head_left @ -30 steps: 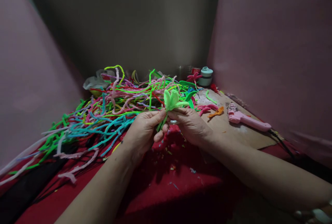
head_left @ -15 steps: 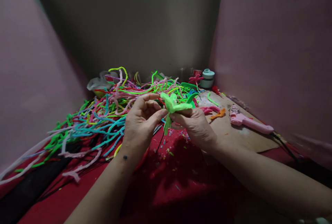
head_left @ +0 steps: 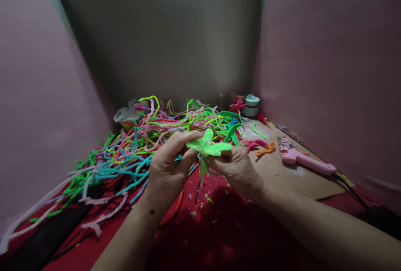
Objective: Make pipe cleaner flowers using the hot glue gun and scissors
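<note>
Both hands meet over the red cloth (head_left: 219, 229), just in front of the heap of coloured pipe cleaners (head_left: 138, 141). The left hand (head_left: 167, 166) pinches a petal of the light green pipe-cleaner flower (head_left: 208, 147), its grip closed on the fuzzy loop from the heap's side. The right hand (head_left: 236, 166) clamps the flower from the other side, fingers curled under the petals; the short stem hangs down between the two hands. To the right of the heap, on the brown board (head_left: 294, 175), lie an orange piece (head_left: 265, 149) and a pink glue gun (head_left: 305, 160). Behind the heap's right end stands a small pale green pot (head_left: 251, 104).
</note>
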A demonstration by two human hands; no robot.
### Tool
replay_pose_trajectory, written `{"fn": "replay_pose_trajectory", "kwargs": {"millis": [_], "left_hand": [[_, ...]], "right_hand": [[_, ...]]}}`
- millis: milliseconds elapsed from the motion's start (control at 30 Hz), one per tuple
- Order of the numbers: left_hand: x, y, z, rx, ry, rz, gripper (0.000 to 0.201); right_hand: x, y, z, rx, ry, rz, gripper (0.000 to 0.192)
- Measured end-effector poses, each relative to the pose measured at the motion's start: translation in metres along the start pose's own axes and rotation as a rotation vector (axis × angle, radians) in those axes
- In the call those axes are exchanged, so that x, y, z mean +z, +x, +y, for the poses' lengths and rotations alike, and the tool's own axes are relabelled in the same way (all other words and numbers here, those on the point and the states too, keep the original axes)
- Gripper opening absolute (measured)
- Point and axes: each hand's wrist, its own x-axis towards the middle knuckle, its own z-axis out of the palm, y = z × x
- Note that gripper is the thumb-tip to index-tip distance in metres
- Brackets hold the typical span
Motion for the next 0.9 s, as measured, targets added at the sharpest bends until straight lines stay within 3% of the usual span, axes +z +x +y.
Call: {"fn": "replay_pose_trajectory", "kwargs": {"millis": [133,300,400,467,533,600,667,733,800,900], "left_hand": [[-0.012,0.005,0.001,0.239,0.238,-0.083,0.021],[-0.012,-0.003,-0.001,0.495,0.569,0.015,0.02],[-0.011,-0.01,0.0,0.574,0.62,-0.005,0.027],[-0.013,-0.011,0.005,0.518,0.553,-0.051,0.028],[-0.019,-0.008,0.016,0.371,0.427,-0.069,0.025],[-0.027,-0.002,0.033,0.127,0.246,0.049,0.022],[-0.032,0.006,0.051,-0.007,0.107,0.191,0.02],[-0.034,0.015,0.07,0.034,0.119,0.115,0.015],[-0.032,0.025,0.085,0.099,0.248,-0.139,0.016],[-0.021,0.036,0.096,0.135,0.334,-0.397,0.016]], "right_hand": [[0.004,0.001,-0.007,-0.115,-0.063,0.02,0.017],[0.007,0.002,-0.011,-0.254,-0.205,0.08,0.018],[0.006,0.003,-0.012,-0.297,-0.221,0.082,0.015],[0.003,0.004,-0.015,-0.328,-0.27,0.078,0.017],[0.0,0.004,-0.02,-0.382,-0.34,0.065,0.018],[-0.002,0.003,-0.026,-0.466,-0.397,0.024,0.018],[-0.002,0.002,-0.03,-0.544,-0.427,-0.048,0.018],[-0.001,0.001,-0.034,-0.578,-0.448,-0.113,0.02],[0.001,-0.001,-0.038,-0.578,-0.471,-0.147,0.021],[0.002,-0.004,-0.043,-0.595,-0.507,-0.18,0.024]]}}
